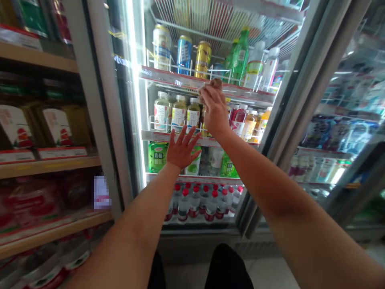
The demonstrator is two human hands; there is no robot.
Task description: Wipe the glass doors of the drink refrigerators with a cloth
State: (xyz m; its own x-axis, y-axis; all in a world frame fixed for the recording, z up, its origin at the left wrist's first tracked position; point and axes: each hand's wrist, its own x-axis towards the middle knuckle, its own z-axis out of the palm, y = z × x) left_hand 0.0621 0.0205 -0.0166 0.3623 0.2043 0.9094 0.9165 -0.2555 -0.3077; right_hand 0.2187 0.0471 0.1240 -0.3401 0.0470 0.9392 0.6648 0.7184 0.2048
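My right hand (pixel 214 110) is raised in front of the cooler's middle shelves, its fingers pressed over a crumpled brownish cloth (pixel 216 83). The cloth is at the height of a shelf's front rail (pixel 180 81). Lower and to the left, my left hand (pixel 182 149) is spread flat, palm forward, before the row of tea bottles (pixel 179 110). It looks to rest against the glass door, though the glass itself hardly shows. Part of the bottle row is hidden behind my right hand.
Cans (pixel 184 54) and green bottles (pixel 240 58) stand on the upper shelf. Green packs (pixel 158 156) and red-capped water bottles (pixel 184 204) are lower. Wooden shelves (pixel 51 165) with packaged goods flank the left; a metal door frame (pixel 288 132) and another cooler section are right.
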